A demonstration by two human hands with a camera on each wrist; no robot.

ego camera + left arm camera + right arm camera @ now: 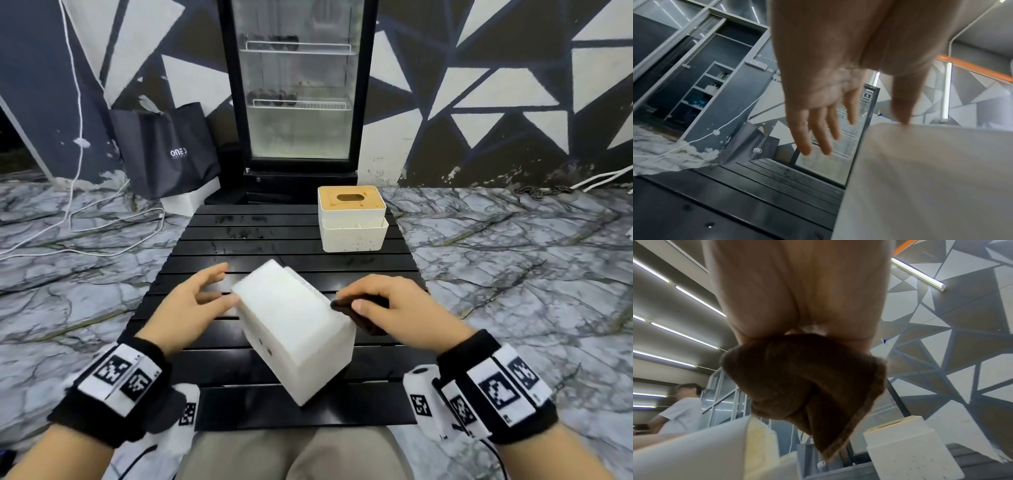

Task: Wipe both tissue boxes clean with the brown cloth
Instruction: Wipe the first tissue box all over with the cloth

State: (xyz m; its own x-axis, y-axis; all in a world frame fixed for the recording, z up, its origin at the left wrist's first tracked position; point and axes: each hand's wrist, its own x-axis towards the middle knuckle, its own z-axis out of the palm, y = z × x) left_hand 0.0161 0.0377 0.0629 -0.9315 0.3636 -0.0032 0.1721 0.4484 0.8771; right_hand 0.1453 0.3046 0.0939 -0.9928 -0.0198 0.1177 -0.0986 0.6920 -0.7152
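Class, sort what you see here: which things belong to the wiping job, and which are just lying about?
Part of the job:
- near tissue box, tipped over on the black slatted table
- far tissue box, upright
- brown cloth, gripped by the right hand
- left hand, open beside the near box

Just lying about:
- glass-door fridge
- dark bag
- white cables

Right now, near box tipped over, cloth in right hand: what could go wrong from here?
1. The near tissue box lies tipped and skewed; the left hand is open, only the thumb touching it, so a wipe may slide it.
2. The brown cloth is bunched in the right hand; a hanging corner may wipe poorly.
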